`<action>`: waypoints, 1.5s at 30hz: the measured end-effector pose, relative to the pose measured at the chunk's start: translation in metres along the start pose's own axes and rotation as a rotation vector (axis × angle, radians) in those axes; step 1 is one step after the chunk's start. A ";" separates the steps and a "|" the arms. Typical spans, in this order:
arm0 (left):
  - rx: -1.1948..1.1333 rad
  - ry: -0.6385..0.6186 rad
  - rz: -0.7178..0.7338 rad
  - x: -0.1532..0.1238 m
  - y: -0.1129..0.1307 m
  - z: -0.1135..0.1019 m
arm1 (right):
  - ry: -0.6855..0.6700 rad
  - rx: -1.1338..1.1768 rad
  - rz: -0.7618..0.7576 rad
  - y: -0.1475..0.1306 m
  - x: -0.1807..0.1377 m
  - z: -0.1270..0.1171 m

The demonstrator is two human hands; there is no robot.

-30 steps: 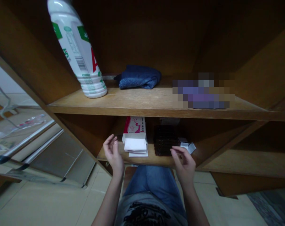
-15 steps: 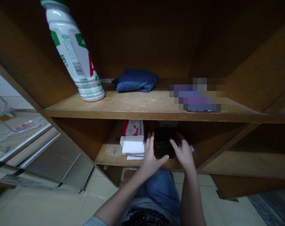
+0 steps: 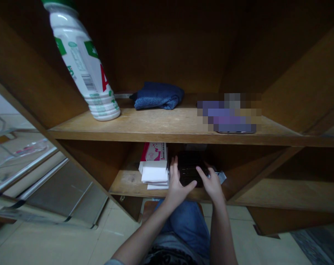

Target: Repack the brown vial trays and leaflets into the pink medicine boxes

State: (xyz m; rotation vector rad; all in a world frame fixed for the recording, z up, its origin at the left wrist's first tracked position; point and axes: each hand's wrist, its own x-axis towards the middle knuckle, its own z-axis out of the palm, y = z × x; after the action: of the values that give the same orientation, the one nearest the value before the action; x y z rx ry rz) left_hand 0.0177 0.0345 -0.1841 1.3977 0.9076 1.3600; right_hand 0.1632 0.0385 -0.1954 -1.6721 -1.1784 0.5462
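Note:
A dark, ribbed, box-like thing point(image 3: 189, 167) sits on the lower shelf, too deep in shadow to tell its kind. Against its left side lie the fingers of my left hand point(image 3: 178, 186), with the thumb across its front. My right hand point(image 3: 211, 182) holds the opposite side, thumb over the front right edge and some fingertips hidden. Just left of my left hand is a pink and white box point(image 3: 155, 152) with white folded papers point(image 3: 155, 175) in front of it. A small pale packet point(image 3: 222, 177) shows beside my right hand.
On the upper shelf point(image 3: 155, 123) stand a white bottle point(image 3: 84, 73) with a green cap, a folded blue cloth point(image 3: 159, 96) and a blurred-out flat object point(image 3: 230, 117). A wooden side panel point(image 3: 263, 171) bounds the lower compartment at right. A wire hanger point(image 3: 1, 132) is at far left.
My right hand has shifted slightly left along the dark ribbed box, and more of the pale packet shows. My left hand stays at its side. The view has moved a little.

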 end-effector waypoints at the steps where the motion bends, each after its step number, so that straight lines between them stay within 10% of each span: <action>1: -0.018 -0.009 0.013 0.000 0.000 0.000 | 0.010 0.030 0.000 0.000 0.000 0.001; 13: -0.351 0.166 -0.049 -0.001 0.031 0.002 | 0.101 0.490 -0.080 -0.032 -0.014 0.007; 28: -0.191 0.151 -0.071 -0.006 0.054 -0.034 | -0.246 0.641 -0.213 -0.049 -0.043 0.008; 36: 0.174 0.055 0.267 -0.011 0.059 -0.057 | -0.477 0.665 -0.318 -0.054 -0.045 0.015; 45: 0.349 -0.086 0.540 -0.018 0.053 -0.062 | -0.407 0.641 -0.369 -0.049 -0.038 0.011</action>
State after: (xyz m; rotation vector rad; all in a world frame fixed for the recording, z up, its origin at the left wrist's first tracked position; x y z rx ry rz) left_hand -0.0510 0.0104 -0.1427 2.0609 0.7623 1.5639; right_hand 0.1163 0.0127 -0.1622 -0.7960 -1.3710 0.9351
